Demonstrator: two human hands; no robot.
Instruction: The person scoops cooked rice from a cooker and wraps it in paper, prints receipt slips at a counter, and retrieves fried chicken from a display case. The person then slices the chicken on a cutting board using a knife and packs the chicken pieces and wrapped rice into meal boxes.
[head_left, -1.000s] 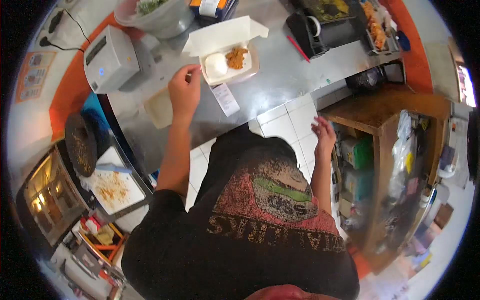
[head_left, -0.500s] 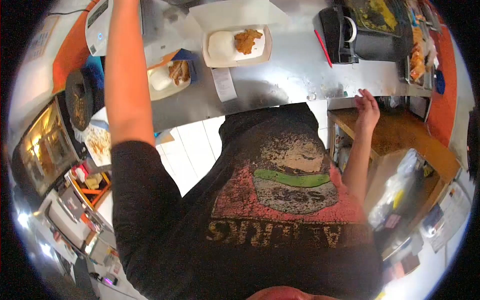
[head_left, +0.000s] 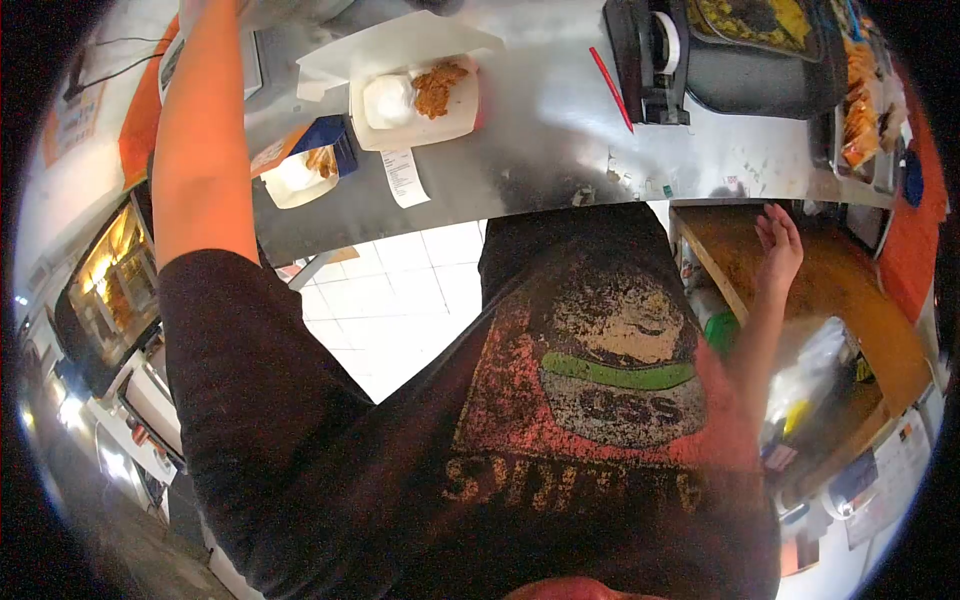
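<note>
My left arm reaches up past the top edge of the head view, so my left hand is out of sight. Below the counter's front edge hangs my right hand (head_left: 780, 245), fingers loosely bent and slightly apart, with nothing in them. On the metal counter, an open paper box (head_left: 470, 120) holds white rice (head_left: 388, 102) and a piece of fried chicken (head_left: 437, 90). A smaller box with a dark blue side (head_left: 335, 135), also with rice and chicken, stands left of it. A printed receipt (head_left: 405, 180) lies in front of the larger box.
A red pen (head_left: 611, 88) lies beside a black tape dispenser (head_left: 648, 85). Farther right are a black container with a yellow-stained lid (head_left: 755, 30) and a tray of packaged food (head_left: 862, 120). A wooden shelf (head_left: 830, 265) is below the counter at right.
My view has turned, so the boxes and pen appear farther left. My right hand appears farther right and a little lower, still holding nothing. My left arm remains stretched upward.
</note>
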